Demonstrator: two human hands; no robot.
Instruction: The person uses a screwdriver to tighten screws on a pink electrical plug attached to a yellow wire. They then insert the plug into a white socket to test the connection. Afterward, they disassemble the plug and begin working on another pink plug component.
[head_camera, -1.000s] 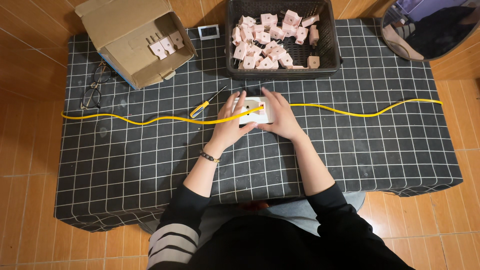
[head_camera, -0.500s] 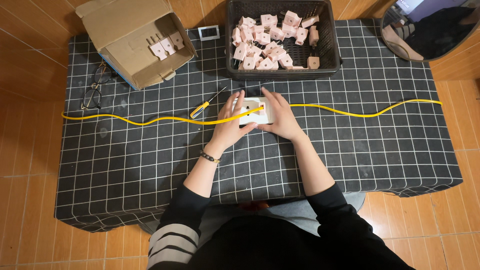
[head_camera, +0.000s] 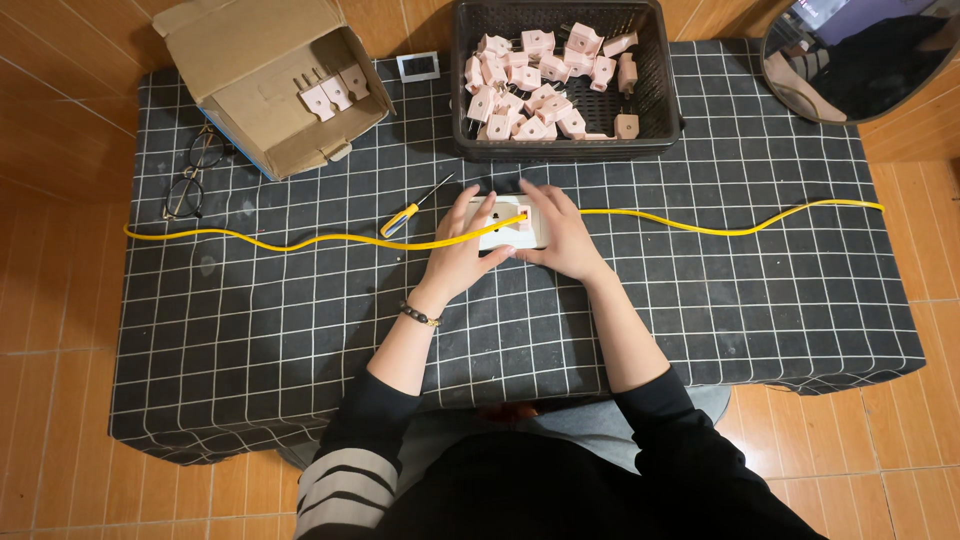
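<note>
**Both hands on a white socket block at mid-bench**

An open cardboard box (head_camera: 268, 80) sits at the far left corner of the bench (head_camera: 300, 330), tipped on its side with its flaps spread, brown outside and with a strip of blue along its lower edge. A few pale pink plug pieces (head_camera: 336, 92) lie inside it. Just right of the box, a small grey-framed rectangular tag (head_camera: 418, 67) lies flat on the black cloth with its white grid. Beyond that, a dark plastic basket (head_camera: 664, 100) stands at the far edge, heaped with more pink plugs (head_camera: 535, 85).

At the middle, the left hand (head_camera: 462, 250) and the right hand (head_camera: 562, 235) close in from either side on a white socket block (head_camera: 512, 226), fingers curled around its edges so that each grip is shut on it. The block lies on the cloth just in front of the basket. A yellow cable (head_camera: 300, 241) runs across the whole bench from left to right and meets the block between the hands, where a small orange spot shows.

A yellow-handled screwdriver (head_camera: 410, 210) lies slanted just left of the left hand, touching nothing. A pair of glasses (head_camera: 192, 172) rests near the left edge below the box. A round mirror (head_camera: 860, 55) stands off the far right corner, over the wooden floor (head_camera: 60, 300).
</note>
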